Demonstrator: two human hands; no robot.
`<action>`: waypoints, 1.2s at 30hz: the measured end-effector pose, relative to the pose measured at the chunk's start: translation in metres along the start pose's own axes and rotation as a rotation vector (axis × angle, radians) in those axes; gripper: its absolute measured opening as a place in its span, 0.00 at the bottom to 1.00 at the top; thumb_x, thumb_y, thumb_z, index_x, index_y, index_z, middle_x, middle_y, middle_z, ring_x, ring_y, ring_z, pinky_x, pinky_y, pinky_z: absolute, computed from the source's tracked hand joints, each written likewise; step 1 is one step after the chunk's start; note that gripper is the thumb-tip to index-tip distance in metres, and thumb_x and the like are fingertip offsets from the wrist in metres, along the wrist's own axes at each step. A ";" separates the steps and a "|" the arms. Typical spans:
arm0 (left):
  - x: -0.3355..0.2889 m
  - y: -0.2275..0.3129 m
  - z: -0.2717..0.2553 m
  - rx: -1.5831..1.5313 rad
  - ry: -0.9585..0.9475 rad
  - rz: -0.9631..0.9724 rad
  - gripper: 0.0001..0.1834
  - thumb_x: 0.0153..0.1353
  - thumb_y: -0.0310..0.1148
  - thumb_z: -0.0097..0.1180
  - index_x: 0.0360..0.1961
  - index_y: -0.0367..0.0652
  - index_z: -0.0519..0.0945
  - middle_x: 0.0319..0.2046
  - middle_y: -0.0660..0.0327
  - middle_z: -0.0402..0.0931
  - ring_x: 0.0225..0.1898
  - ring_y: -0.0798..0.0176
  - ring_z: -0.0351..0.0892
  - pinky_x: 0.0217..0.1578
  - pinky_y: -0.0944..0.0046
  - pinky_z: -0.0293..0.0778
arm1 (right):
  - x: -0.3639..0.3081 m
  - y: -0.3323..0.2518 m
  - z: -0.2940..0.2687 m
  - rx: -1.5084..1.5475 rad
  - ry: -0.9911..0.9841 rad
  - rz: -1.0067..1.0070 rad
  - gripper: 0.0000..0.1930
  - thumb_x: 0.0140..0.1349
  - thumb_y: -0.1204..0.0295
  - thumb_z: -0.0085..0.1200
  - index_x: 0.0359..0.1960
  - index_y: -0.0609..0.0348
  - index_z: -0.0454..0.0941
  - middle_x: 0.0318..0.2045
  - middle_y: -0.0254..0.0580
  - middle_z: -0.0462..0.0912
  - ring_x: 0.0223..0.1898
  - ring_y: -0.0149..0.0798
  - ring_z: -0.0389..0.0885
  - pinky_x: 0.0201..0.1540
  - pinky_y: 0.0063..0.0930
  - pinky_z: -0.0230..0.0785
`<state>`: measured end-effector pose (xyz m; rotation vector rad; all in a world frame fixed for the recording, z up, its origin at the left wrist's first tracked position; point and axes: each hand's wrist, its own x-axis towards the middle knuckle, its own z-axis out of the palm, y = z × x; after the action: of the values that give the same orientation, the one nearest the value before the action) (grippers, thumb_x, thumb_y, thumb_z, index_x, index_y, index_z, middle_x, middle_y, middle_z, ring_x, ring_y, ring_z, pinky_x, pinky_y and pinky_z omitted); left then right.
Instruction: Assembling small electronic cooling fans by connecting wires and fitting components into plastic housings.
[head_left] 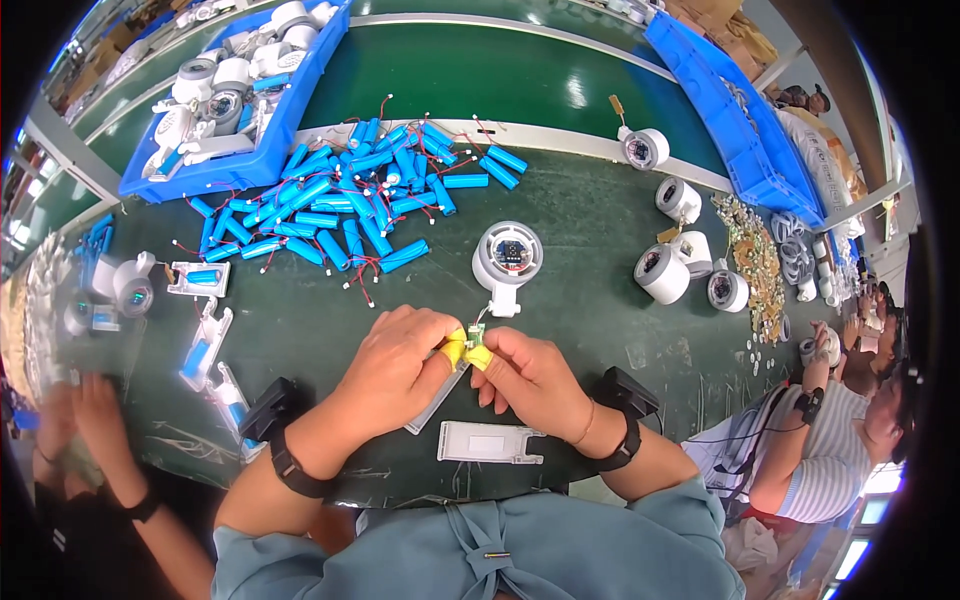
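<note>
A small green circuit board is pinched between the fingertips of my left hand and my right hand. Both hands are closed, with yellow covers on some fingertips. Thin wires run from the board toward a round white fan-like head just beyond it, its round electronics facing up. Under my hands lies a white strip-shaped housing part, partly hidden by them. Closer to me is a flat white handle shell with a pale rectangle on it.
Blue cylindrical batteries with red leads are heaped at the far left. Behind them stands a blue bin of white heads. Several white heads and a pile of small parts lie to the right. Co-workers' hands show at left.
</note>
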<state>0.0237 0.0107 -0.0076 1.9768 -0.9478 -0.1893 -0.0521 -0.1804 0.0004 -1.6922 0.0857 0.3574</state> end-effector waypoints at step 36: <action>0.006 0.003 -0.014 0.065 -0.185 0.010 0.09 0.54 0.23 0.49 0.37 0.41 0.75 0.33 0.57 0.76 0.36 0.50 0.72 0.40 0.54 0.64 | -0.005 0.011 0.008 -0.441 0.105 -0.338 0.08 0.63 0.79 0.49 0.43 0.65 0.72 0.30 0.41 0.79 0.28 0.35 0.81 0.29 0.27 0.73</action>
<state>0.0331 0.0153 0.0045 2.0392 -1.0936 -0.3441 -0.0611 -0.1750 -0.0098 -2.1190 -0.2151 0.0309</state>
